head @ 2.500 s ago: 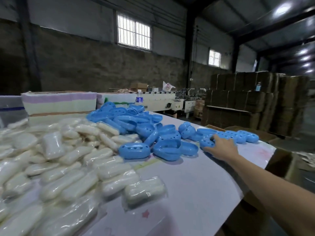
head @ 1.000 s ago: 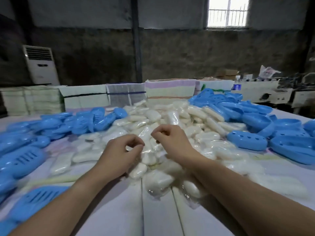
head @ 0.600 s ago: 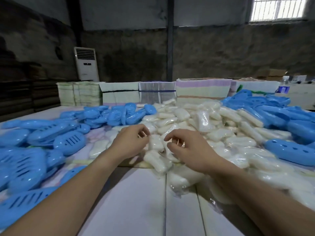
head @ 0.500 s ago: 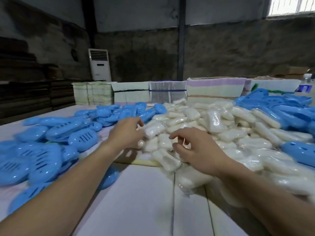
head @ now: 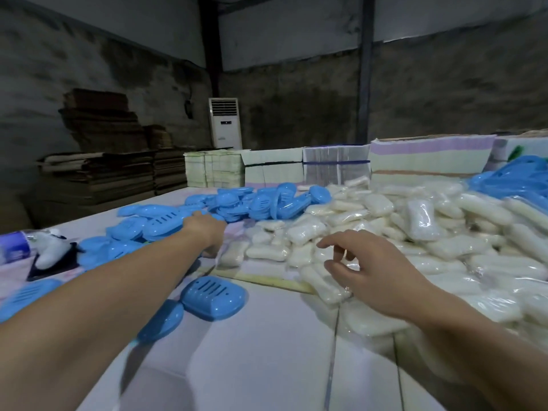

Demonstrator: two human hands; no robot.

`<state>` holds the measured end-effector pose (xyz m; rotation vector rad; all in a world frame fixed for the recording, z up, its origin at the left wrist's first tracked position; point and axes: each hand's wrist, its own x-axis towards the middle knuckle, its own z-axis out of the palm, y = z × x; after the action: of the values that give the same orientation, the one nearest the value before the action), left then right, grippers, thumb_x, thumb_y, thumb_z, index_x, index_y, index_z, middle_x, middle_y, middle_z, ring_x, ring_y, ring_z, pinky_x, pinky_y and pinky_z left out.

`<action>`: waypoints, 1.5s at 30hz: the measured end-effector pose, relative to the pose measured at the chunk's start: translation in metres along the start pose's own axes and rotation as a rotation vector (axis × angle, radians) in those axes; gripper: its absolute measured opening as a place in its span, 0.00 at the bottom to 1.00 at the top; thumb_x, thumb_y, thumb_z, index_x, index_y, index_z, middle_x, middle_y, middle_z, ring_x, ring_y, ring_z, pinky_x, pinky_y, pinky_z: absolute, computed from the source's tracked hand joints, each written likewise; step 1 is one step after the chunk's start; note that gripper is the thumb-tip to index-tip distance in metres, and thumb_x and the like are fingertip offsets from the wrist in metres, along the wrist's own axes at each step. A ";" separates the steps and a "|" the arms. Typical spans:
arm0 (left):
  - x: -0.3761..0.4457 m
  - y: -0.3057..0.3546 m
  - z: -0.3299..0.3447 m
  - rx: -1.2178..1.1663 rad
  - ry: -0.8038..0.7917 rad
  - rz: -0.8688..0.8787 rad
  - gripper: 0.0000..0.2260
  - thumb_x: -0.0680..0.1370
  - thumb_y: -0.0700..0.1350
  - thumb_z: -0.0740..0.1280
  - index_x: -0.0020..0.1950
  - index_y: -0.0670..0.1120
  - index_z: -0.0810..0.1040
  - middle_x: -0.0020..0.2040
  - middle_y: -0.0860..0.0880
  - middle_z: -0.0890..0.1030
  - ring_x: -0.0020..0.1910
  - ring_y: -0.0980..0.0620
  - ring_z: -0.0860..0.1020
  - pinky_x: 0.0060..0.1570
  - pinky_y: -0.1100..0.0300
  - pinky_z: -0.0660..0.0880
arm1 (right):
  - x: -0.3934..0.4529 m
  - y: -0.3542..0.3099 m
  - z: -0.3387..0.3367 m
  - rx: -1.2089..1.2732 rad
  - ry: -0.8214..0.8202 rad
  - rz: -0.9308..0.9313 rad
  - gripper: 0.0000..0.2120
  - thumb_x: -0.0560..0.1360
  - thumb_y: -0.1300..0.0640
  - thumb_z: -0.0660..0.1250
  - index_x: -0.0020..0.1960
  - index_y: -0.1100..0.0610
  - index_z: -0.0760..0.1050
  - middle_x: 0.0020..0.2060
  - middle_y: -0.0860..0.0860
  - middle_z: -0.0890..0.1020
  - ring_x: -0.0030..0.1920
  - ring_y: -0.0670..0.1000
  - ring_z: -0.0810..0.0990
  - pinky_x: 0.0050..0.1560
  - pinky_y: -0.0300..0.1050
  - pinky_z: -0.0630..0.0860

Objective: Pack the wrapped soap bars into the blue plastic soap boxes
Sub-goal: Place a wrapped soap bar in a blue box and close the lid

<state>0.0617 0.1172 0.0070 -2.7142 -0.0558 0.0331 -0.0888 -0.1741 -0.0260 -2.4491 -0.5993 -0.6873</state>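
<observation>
Across the middle and right of the white table (head: 267, 366) lies the heap of wrapped soap bars (head: 385, 232), loose and unsorted; blue soap boxes (head: 261, 203) sit in a pile just left of and behind the heap, with more at far right (head: 516, 179); two box pieces, one slotted (head: 214, 293) and one plain (head: 160, 320), rest apart from the pile on the near table. Left hand (head: 204, 229) reaches out to the edge of the blue pile, touching or nearly touching a slotted piece; finger state cannot be told, the tips being hidden. Right hand (head: 364, 268) hovers just over the near bars, fingers loosely curled and apart, gripping nothing. Progress, judged: no bar visibly inside any box, no closed filled box identifiable; essentially all packing left. Room: near table is bare between the arms, good for assembling; the heap's near edge spills close to the table front at right; a bottle (head: 14, 241) and a white object on dark cloth (head: 52, 252) lie near the left edge; stacked cartons (head: 335, 170) line the far edge.
</observation>
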 end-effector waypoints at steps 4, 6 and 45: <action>0.003 0.004 0.004 0.049 0.068 0.018 0.23 0.78 0.47 0.66 0.73 0.50 0.65 0.70 0.42 0.68 0.67 0.40 0.67 0.62 0.46 0.72 | 0.000 0.002 0.000 0.013 -0.019 0.024 0.12 0.74 0.46 0.63 0.57 0.37 0.75 0.42 0.37 0.76 0.49 0.39 0.73 0.48 0.41 0.71; 0.003 0.005 0.003 0.040 0.108 0.018 0.24 0.78 0.49 0.68 0.72 0.49 0.66 0.69 0.42 0.68 0.67 0.40 0.68 0.60 0.46 0.74 | 0.000 0.003 0.000 0.010 -0.024 0.033 0.12 0.74 0.47 0.64 0.57 0.37 0.75 0.42 0.38 0.77 0.50 0.38 0.73 0.47 0.39 0.70; -0.090 0.158 -0.022 -1.210 0.315 0.864 0.33 0.63 0.55 0.78 0.63 0.64 0.67 0.53 0.59 0.75 0.53 0.61 0.74 0.50 0.65 0.72 | -0.017 0.044 -0.103 -0.174 -0.328 0.643 0.17 0.73 0.62 0.69 0.57 0.46 0.80 0.51 0.45 0.81 0.51 0.47 0.81 0.45 0.34 0.76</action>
<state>-0.0216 -0.0398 -0.0374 -3.5498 1.6676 -0.2519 -0.1139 -0.2723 0.0247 -2.7112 0.1598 -0.0796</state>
